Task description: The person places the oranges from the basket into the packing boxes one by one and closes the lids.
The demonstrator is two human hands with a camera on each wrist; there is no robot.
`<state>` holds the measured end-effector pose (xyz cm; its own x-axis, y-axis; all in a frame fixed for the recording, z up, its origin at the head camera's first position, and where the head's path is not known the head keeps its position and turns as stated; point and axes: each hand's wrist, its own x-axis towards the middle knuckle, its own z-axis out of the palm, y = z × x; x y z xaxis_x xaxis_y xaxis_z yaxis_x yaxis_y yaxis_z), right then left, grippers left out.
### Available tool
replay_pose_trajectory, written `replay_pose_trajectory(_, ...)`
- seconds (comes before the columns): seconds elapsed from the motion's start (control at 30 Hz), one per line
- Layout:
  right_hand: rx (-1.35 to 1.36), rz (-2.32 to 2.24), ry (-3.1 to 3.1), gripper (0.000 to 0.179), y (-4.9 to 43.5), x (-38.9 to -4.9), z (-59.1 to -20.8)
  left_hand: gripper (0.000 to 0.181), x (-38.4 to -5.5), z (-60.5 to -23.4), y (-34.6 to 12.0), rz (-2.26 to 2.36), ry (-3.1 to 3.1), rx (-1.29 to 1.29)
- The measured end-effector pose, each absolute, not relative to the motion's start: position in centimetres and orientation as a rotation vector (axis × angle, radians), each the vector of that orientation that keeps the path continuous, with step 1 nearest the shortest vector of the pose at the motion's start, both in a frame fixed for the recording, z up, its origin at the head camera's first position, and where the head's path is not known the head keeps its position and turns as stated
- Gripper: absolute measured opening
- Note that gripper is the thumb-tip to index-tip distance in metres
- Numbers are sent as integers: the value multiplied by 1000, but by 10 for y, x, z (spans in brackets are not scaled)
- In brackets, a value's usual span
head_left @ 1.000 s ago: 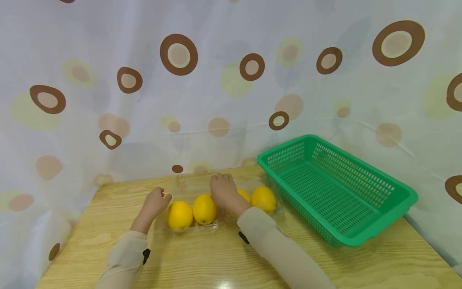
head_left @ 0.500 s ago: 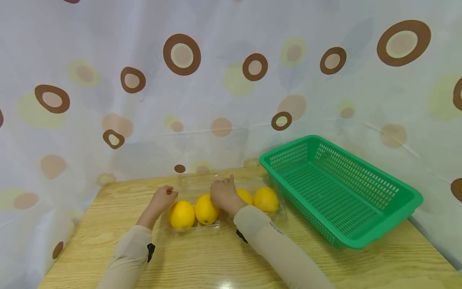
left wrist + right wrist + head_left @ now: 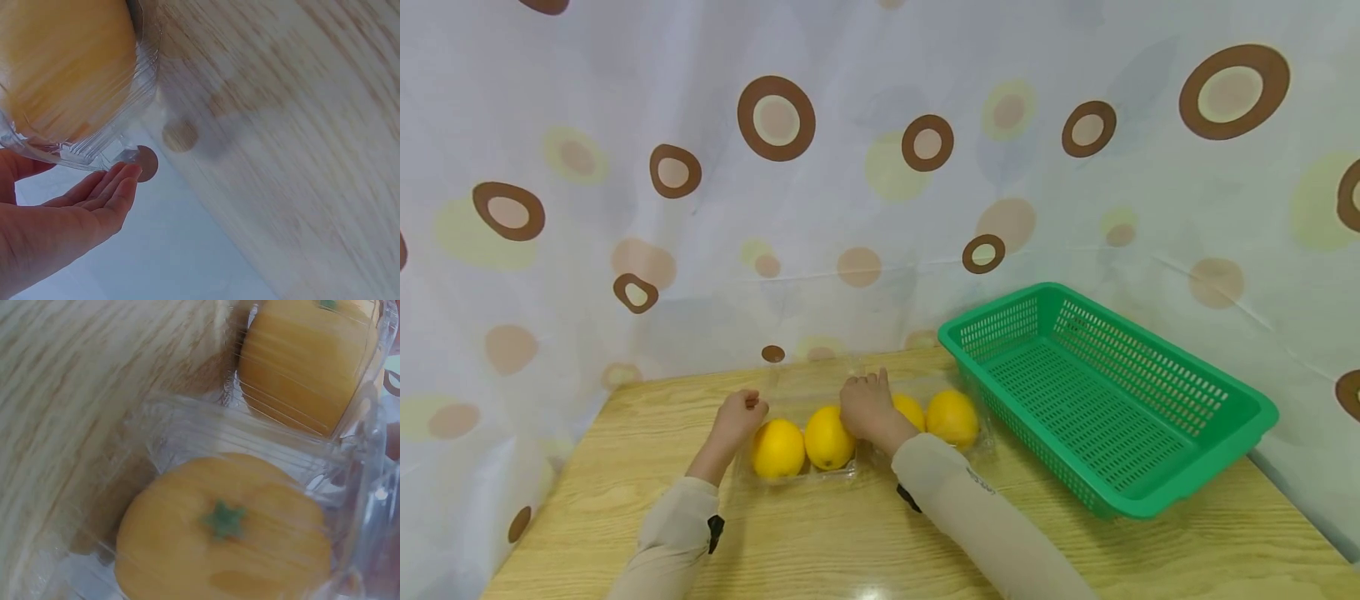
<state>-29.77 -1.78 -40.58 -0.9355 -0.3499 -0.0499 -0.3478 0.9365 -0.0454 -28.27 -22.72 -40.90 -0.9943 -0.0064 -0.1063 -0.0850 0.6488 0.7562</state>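
Two clear plastic clamshell boxes stand side by side. The left box [image 3: 833,473] holds two yellow-orange oranges [image 3: 778,448], its transparent lid [image 3: 808,377] folded back behind them. My left hand [image 3: 737,417] is at its left back corner; in the left wrist view the gently straight fingers [image 3: 103,190] touch the corner, thumb near the rim. My right hand [image 3: 868,407] lies between the boxes, index finger raised and the others bent over the left box's right side. Its fingertips are hidden. The right wrist view shows an orange [image 3: 222,531] with a green star-shaped stem end.
To the right stands a green perforated basket [image 3: 1075,408]. The right box [image 3: 988,437] sits close beside it, with two oranges [image 3: 952,418]. A wooden table [image 3: 820,542] carries everything, backed by a patterned curtain [image 3: 820,208].
The left hand has moved slightly in toward the left box, its fingers turning over the corner. The right index finger has lifted. The boxes and oranges stay put.
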Motion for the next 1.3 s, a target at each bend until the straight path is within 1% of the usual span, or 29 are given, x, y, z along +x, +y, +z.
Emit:
replay_pose_trajectory(0.4,-488,-309,3065,40,-12,-296,-405,50,-281,-408,-226,1350,2786,-115)
replay_pose_trajectory(0.63,-484,-443,3070,44,-8,-297,-405,49,-283,-407,-226,1499,2790,-148)
replay_pose_trajectory(0.93,-513,-736,3119,38,-4,-293,-396,51,-285,-403,-228,1677,2762,-185)
replay_pose_trajectory(1.2,-526,-976,3147,48,2,-291,-392,48,-282,-394,-229,1785,2770,-148)
replay_pose_trajectory(1.3,-556,-1050,3134,50,6,-288,-390,45,-280,-391,-230,1809,2779,-128)
